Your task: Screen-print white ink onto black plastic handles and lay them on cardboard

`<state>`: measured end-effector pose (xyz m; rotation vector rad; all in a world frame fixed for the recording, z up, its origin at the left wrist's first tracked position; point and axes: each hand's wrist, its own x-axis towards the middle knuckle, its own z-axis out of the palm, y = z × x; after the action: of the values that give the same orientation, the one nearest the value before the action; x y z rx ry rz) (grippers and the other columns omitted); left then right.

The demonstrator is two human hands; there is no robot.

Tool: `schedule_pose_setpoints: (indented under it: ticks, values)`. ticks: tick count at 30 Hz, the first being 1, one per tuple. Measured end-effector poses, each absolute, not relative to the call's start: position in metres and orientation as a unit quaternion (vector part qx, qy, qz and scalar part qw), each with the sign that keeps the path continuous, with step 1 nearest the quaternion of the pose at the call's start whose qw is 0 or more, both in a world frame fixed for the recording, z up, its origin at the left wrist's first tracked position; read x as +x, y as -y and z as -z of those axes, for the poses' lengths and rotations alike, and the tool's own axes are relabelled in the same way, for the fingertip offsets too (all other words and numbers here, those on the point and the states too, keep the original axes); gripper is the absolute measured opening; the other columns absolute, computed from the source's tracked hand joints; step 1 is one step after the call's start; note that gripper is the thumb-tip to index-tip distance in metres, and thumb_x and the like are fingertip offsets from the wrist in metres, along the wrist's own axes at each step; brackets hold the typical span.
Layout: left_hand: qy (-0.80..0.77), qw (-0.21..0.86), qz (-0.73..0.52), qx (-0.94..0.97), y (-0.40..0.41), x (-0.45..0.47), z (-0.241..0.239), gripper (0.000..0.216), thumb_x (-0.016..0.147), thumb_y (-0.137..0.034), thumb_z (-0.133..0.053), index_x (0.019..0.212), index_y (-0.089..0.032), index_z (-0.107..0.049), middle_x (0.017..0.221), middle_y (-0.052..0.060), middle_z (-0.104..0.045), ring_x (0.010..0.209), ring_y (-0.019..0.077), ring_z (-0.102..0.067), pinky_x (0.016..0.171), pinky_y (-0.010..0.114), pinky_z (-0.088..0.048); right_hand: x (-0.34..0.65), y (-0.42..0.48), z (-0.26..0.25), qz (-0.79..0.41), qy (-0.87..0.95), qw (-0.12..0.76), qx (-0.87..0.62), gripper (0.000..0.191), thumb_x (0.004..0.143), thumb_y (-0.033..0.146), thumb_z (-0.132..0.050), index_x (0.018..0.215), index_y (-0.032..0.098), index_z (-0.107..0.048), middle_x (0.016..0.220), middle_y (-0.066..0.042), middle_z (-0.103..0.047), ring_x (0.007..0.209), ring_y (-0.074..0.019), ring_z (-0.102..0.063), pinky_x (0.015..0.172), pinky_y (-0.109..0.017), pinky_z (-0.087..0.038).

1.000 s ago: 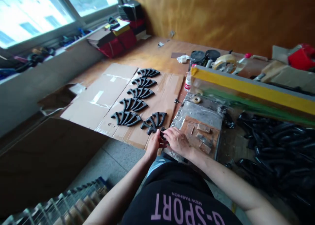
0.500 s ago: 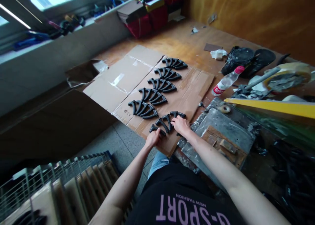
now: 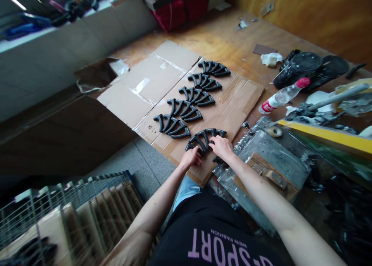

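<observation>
Near the front edge of a flattened cardboard sheet (image 3: 229, 99), several black curved handle-like parts (image 3: 205, 139) form a loose fan. My left hand (image 3: 191, 158) is closed on the leftmost part, its fingers curled around the lower end. At the right side of the fan, my right hand (image 3: 221, 146) has its fingers pinched on another black part, which it mostly covers. Behind them, several similar groups (image 3: 172, 125) lie in a row running towards the back of the cardboard. Another dark piece (image 3: 220, 159) shows partly beneath my right wrist.
A plastic bottle with a pink cap (image 3: 283, 97) lies on the table to the right, near black tubs (image 3: 299, 68). Closer in is a stained metal plate (image 3: 270, 149) and a yellow-edged panel (image 3: 325, 134). A wire rack (image 3: 69, 196) holding boards stands at lower left.
The fan's left parts have been drawn together and now touch or nearly touch. My left hand has moved in towards the other parts. The whole view has shifted slightly.
</observation>
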<state>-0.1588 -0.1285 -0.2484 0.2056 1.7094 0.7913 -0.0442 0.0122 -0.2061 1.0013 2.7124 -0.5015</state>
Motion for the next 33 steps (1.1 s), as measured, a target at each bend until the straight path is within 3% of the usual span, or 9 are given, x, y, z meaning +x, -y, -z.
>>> schedule_pose_setpoints:
  ticks: [6, 10, 17, 24, 29, 33]
  values:
    - [-0.730, 0.581, -0.351, 0.080, 0.128, -0.159, 0.252, 0.060, 0.092, -0.062, -0.029, 0.071, -0.016, -0.062, 0.048, 0.007, -0.063, 0.041, 0.0179, -0.057, 0.048, 0.029, -0.048, -0.042, -0.017, 0.200, 0.166, -0.922, 0.115, 0.330, 0.031, 0.095, 0.037, -0.051, 0.121, 0.028, -0.064, 0.111, -0.008, -0.064, 0.094, -0.0239, -0.061, 0.080, -0.035, -0.048]
    - [-0.736, 0.569, -0.358, 0.084, 0.130, -0.157, 0.252, 0.064, 0.091, -0.066, -0.029, 0.064, -0.017, -0.060, 0.046, 0.007, -0.061, 0.038, 0.0163, -0.055, 0.046, 0.028, -0.047, -0.049, -0.002, 0.187, 0.144, -0.929, 0.077, 0.332, 0.035, 0.092, 0.042, -0.056, 0.122, 0.027, -0.062, 0.114, -0.013, -0.059, 0.111, -0.0310, -0.050, 0.083, -0.040, -0.049]
    - [-0.761, 0.515, -0.381, 0.099, 0.140, -0.151, 0.254, 0.070, 0.089, -0.072, -0.022, 0.071, -0.017, -0.061, 0.053, 0.007, -0.065, 0.043, 0.0163, -0.059, 0.051, 0.028, -0.050, -0.061, 0.027, 0.188, 0.166, -0.921, 0.094, 0.339, 0.052, 0.081, 0.050, -0.068, 0.126, 0.029, -0.054, 0.141, -0.013, -0.038, 0.123, -0.0353, -0.037, 0.087, -0.048, -0.049]
    - [-0.783, 0.483, -0.370, 0.127, 0.133, -0.147, 0.247, 0.068, 0.090, -0.072, -0.016, 0.071, -0.020, -0.056, 0.057, 0.007, -0.067, 0.047, 0.0190, -0.063, 0.054, 0.031, -0.052, -0.077, 0.028, 0.199, 0.174, -0.903, 0.151, 0.363, 0.051, 0.082, 0.056, -0.062, 0.121, 0.023, -0.056, 0.130, -0.016, -0.046, 0.118, -0.0377, -0.041, 0.087, -0.055, -0.044]
    - [-0.782, 0.465, -0.392, 0.139, 0.128, -0.139, 0.243, 0.062, 0.091, -0.069, -0.018, 0.070, -0.021, -0.050, 0.055, 0.005, -0.063, 0.046, 0.0182, -0.061, 0.052, 0.030, -0.050, -0.073, 0.022, 0.196, 0.182, -0.903, 0.131, 0.367, 0.044, 0.084, 0.053, -0.056, 0.116, 0.023, -0.059, 0.126, -0.013, -0.050, 0.115, -0.0349, -0.042, 0.089, -0.051, -0.043]
    - [-0.771, 0.430, -0.424, 0.205, 0.111, -0.136, 0.239, 0.056, 0.095, -0.062, -0.020, 0.076, -0.021, -0.054, 0.057, 0.003, -0.063, 0.048, 0.0164, -0.061, 0.055, 0.028, -0.048, -0.063, 0.002, 0.187, 0.182, -0.905, 0.074, 0.377, 0.049, 0.080, 0.057, -0.059, 0.116, 0.024, -0.061, 0.124, -0.012, -0.052, 0.114, -0.0339, -0.043, 0.090, -0.049, -0.042]
